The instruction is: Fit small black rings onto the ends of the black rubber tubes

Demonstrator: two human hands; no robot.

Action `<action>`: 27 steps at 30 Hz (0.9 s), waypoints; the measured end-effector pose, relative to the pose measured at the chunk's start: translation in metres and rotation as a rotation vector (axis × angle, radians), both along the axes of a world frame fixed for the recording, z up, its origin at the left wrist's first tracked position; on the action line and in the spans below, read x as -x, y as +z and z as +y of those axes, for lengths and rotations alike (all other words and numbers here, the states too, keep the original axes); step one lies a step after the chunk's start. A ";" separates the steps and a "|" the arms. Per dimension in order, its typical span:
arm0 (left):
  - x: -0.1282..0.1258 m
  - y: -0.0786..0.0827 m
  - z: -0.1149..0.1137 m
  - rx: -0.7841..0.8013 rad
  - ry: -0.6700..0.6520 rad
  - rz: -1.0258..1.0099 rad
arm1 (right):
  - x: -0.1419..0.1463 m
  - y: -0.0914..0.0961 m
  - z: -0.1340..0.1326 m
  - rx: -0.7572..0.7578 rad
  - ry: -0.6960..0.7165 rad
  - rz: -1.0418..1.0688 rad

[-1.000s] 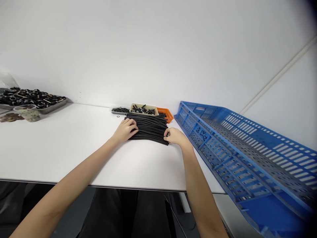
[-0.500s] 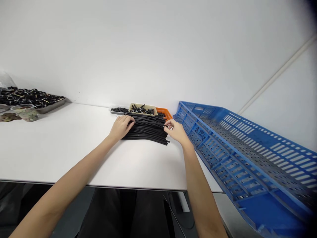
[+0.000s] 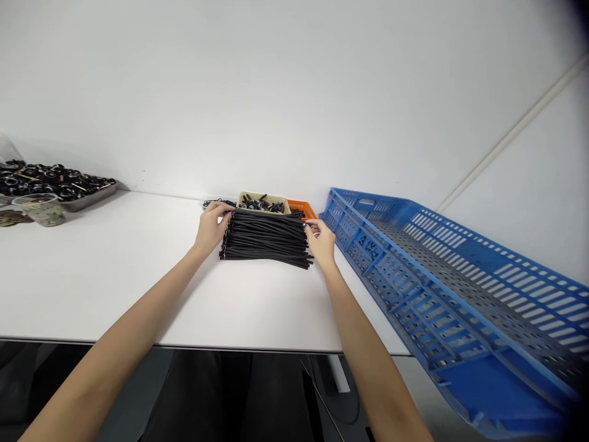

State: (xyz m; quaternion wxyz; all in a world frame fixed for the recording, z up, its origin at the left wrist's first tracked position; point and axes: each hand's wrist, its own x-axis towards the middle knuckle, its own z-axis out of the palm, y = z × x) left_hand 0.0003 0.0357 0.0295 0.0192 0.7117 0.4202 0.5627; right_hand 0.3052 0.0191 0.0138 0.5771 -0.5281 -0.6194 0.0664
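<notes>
Head view: a stack of black tubes [image 3: 264,239] lies on the white table [image 3: 115,270]. Both hands are half open, the left hand [image 3: 210,226] pressing its left end and the right hand [image 3: 321,240] its right end. Just behind, a beige tray [image 3: 243,197] holds black parts, beside an orange basket [image 3: 307,210]. At far left, a metal tray [image 3: 87,197] holds black rings.

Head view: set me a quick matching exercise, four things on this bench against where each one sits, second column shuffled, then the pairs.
Things:
1. bundle of black rods
2. blue crate
3. orange basket
4. metal tray

Places:
A. far left by the wall, heaped with dark parts
B. between the left hand and the right hand, which touch its ends
C. at the right side of the table, tilted, nothing in it
D. just behind the bundle, next to a beige tray

Pairs: 1-B, 2-C, 3-D, 4-A.
</notes>
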 end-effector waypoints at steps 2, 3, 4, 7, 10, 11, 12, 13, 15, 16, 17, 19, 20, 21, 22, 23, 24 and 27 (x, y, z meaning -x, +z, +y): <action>0.000 -0.003 0.005 0.018 0.009 -0.033 | 0.000 -0.006 0.004 0.007 -0.004 -0.012; 0.001 -0.005 0.007 0.033 0.009 -0.040 | -0.001 -0.008 0.005 0.014 -0.010 -0.027; 0.002 -0.006 0.009 0.050 0.006 -0.045 | -0.001 -0.009 0.007 0.022 -0.018 -0.043; 0.005 -0.009 0.012 0.100 -0.005 -0.063 | -0.001 -0.014 0.010 0.022 -0.045 -0.077; 0.007 -0.010 0.012 0.144 0.032 -0.058 | 0.001 -0.017 0.014 -0.010 -0.058 -0.088; 0.007 -0.010 0.012 0.158 0.055 -0.045 | 0.001 -0.018 0.015 -0.018 -0.064 -0.094; 0.007 -0.010 0.012 0.171 0.077 -0.033 | 0.001 -0.019 0.015 -0.023 -0.071 -0.100; 0.008 -0.010 0.011 0.180 0.093 -0.023 | 0.001 -0.019 0.015 -0.028 -0.078 -0.104; 0.008 -0.010 0.009 0.173 0.094 0.006 | 0.000 -0.018 0.013 -0.044 -0.094 -0.101; 0.008 -0.009 0.008 0.152 0.085 0.026 | 0.000 -0.016 0.012 -0.057 -0.102 -0.097; 0.007 -0.008 0.006 0.121 0.079 0.051 | 0.000 -0.015 0.010 -0.072 -0.107 -0.095; 0.006 -0.006 0.001 0.043 0.083 0.099 | 0.001 -0.011 0.006 -0.108 -0.106 -0.106; 0.005 -0.004 -0.003 0.003 0.086 0.119 | 0.002 -0.009 0.003 -0.130 -0.096 -0.121; 0.004 -0.002 -0.006 -0.032 0.079 0.142 | 0.004 -0.007 0.001 -0.153 -0.078 -0.140; 0.003 0.000 -0.010 -0.058 0.054 0.175 | 0.006 -0.005 -0.002 -0.178 -0.052 -0.162; 0.001 0.001 -0.014 -0.074 0.011 0.224 | 0.009 -0.003 -0.005 -0.201 -0.021 -0.184; -0.002 0.003 -0.018 -0.078 -0.047 0.291 | 0.012 -0.002 -0.007 -0.221 0.011 -0.206; -0.013 0.003 -0.030 -0.038 -0.237 0.523 | 0.019 0.000 -0.012 -0.247 0.075 -0.263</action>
